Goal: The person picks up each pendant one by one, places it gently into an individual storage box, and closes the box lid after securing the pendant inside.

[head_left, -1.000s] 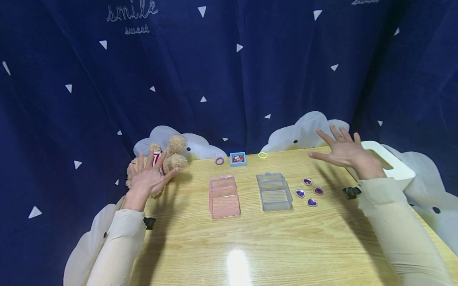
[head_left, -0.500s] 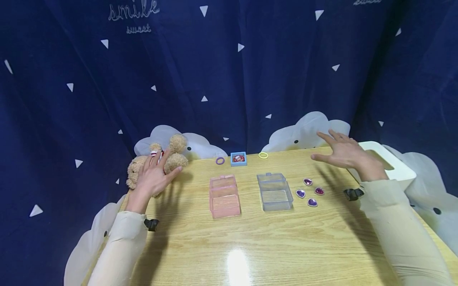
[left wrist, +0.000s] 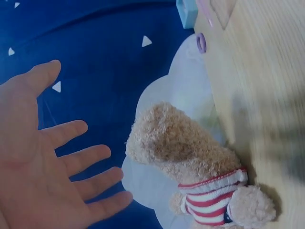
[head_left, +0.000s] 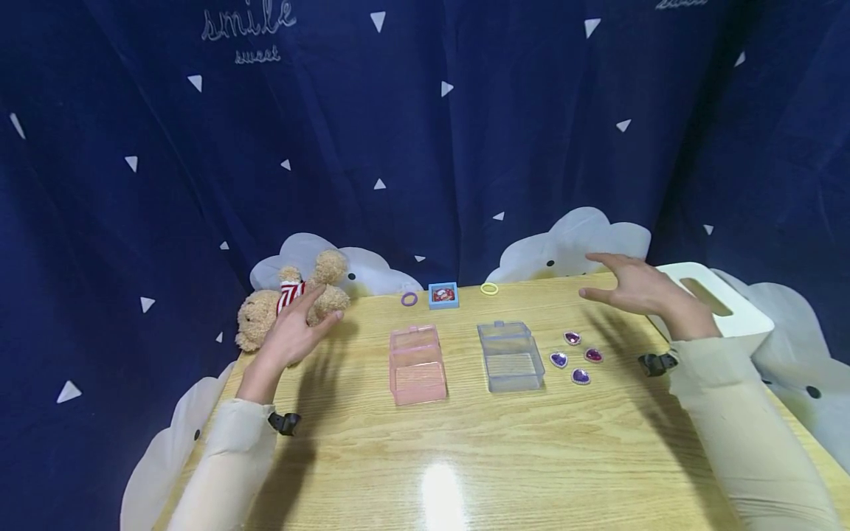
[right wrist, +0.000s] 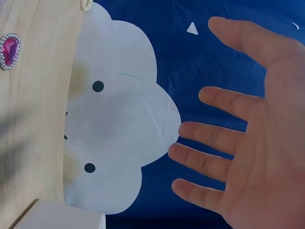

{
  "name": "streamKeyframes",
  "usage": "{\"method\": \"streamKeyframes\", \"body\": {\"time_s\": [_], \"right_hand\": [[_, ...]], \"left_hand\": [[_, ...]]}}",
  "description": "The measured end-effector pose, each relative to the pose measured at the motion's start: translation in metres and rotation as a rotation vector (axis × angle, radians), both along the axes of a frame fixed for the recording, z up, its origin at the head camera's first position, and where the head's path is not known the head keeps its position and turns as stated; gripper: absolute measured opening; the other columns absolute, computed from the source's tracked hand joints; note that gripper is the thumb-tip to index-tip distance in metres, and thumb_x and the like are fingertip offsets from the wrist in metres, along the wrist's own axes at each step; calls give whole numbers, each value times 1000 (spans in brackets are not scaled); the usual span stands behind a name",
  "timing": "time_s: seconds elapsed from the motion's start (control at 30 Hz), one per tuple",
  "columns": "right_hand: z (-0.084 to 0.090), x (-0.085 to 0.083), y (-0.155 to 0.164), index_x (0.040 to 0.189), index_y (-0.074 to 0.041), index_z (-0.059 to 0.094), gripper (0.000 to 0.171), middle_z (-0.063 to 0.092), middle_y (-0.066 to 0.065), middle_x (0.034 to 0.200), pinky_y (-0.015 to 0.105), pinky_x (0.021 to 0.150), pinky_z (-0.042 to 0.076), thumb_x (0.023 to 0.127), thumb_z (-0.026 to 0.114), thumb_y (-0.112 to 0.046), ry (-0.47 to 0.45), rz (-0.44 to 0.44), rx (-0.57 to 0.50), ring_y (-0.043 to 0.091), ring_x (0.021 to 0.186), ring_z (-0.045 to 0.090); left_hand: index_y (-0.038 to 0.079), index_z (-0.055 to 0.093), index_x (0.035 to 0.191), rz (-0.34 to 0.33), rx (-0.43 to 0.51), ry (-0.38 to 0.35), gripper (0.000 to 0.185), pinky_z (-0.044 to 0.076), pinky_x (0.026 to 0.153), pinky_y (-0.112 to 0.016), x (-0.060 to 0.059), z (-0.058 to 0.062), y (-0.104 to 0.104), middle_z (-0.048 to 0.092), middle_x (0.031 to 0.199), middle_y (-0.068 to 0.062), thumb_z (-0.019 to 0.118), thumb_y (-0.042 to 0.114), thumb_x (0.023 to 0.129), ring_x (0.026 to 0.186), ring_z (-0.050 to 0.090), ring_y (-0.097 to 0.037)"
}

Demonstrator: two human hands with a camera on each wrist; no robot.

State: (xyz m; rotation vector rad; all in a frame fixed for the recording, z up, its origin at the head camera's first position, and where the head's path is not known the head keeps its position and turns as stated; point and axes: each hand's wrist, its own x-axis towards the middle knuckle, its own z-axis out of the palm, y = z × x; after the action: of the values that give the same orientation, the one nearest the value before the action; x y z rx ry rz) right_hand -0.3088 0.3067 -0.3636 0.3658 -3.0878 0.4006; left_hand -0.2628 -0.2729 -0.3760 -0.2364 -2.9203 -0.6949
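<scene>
Left hand [head_left: 292,333] flat, fingers straight and spread, holding nothing; it hovers just beside a plush teddy bear [head_left: 282,308], curly tan fleece, red-and-white striped knit top, lying at the desk's far left corner. Wrist view shows the palm apart from the fur, no contact visible. Right hand [head_left: 634,286] likewise spread and empty, raised above the desk [head_left: 465,442], which is pale wood-grain laminate, glossy with a light reflection. Behind the right hand's wrist, a white smooth box with a slot [head_left: 720,299]. Nearer the person from the right hand: four heart-shaped gems [head_left: 575,357], purple and pink, faceted, with silvery beaded rims, loosely clustered. Between the two hands, two small rectangular boxes of translucent plastic with lids open: pink box [head_left: 417,364] toward the left hand, clear bluish box [head_left: 509,355] toward the right, just beside the gems. Beyond them, along the far edge: purple ring [head_left: 408,299], small blue square case [head_left: 443,294], yellow ring [head_left: 488,289]. White cloud-shaped cutouts with black dots [head_left: 571,240] against dark blue fabric backdrop [head_left: 425,133] with white triangles.
</scene>
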Motion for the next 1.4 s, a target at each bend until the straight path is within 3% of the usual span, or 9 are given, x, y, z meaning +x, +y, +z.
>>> {"method": "streamKeyframes", "body": {"time_s": [0.2, 0.37, 0.53, 1.0, 1.2, 1.4], "right_hand": [[-3, 2, -3, 151, -9, 39, 80, 47, 29, 147, 70, 101, 42, 92, 60, -59, 11, 20, -57, 51, 131, 47], [-9, 1, -3, 146, -8, 45, 71, 59, 29, 135, 63, 94, 49, 94, 64, -51, -1, 57, -96, 47, 118, 60], [-17, 0, -3, 139, -6, 52, 62, 65, 27, 127, 55, 88, 55, 93, 68, -43, 1, 91, -146, 41, 107, 68], [-37, 0, -9, 128, -5, 61, 47, 73, 18, 114, 46, 82, 56, 91, 72, -32, -2, 149, -199, 33, 100, 70], [-45, -1, -11, 129, -7, 62, 45, 73, 15, 115, 47, 86, 56, 91, 73, -29, -45, 130, -232, 31, 104, 69], [-53, -2, -10, 124, -7, 64, 40, 73, 12, 110, 40, 84, 55, 91, 73, -27, -47, 125, -253, 28, 101, 69]], "left_hand": [[10, 39, 153, -21, 133, 14, 71, 31, 119, -58, 1, -5, 7, 40, 157, -20, 61, 47, 96, 145, 36, -41], [6, 49, 146, -32, 288, 10, 63, 45, 109, -55, 3, -9, 16, 55, 144, -20, 70, 34, 93, 130, 55, -41], [7, 55, 141, -41, 426, -7, 56, 53, 100, -51, 5, -14, 24, 61, 137, -20, 74, 22, 91, 122, 62, -39], [11, 59, 137, -73, 552, -51, 54, 58, 95, -43, 11, -28, 47, 64, 135, -16, 77, 24, 88, 120, 65, -34], [9, 60, 134, -117, 653, -74, 50, 58, 94, -42, 12, -35, 66, 65, 131, -18, 77, 16, 88, 119, 64, -38], [10, 62, 131, -139, 695, -88, 48, 59, 90, -40, 13, -44, 89, 66, 128, -16, 78, 12, 86, 116, 66, -37]]}}
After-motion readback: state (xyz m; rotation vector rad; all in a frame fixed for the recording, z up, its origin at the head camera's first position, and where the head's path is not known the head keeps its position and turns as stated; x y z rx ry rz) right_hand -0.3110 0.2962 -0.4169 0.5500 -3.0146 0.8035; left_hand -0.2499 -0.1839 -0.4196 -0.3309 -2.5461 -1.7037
